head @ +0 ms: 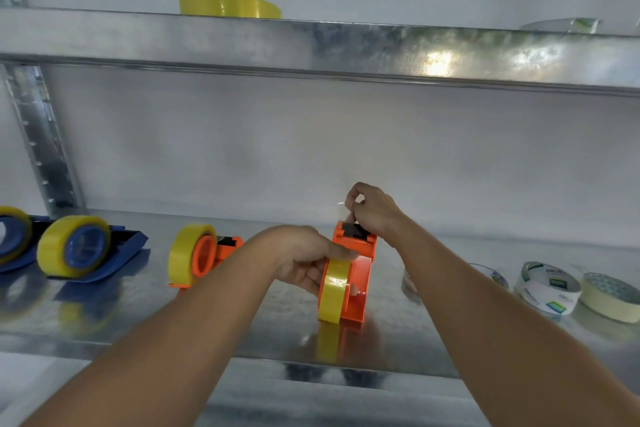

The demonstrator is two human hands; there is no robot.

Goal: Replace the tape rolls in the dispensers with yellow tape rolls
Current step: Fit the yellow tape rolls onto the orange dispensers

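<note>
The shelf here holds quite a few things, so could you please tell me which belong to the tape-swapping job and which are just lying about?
In the job:
- orange dispenser with yellow roll, steadied by left hand
- tape end pinched by right hand
- second orange dispenser
- two blue dispensers
- spare yellow roll, upper shelf

Lying about:
- white printed roll
- cream roll

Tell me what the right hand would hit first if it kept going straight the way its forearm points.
Probably only the pale back wall. The right hand is above the orange dispenser pinching the tape end, with nothing visible between it and the wall, though depth is unclear.
</note>
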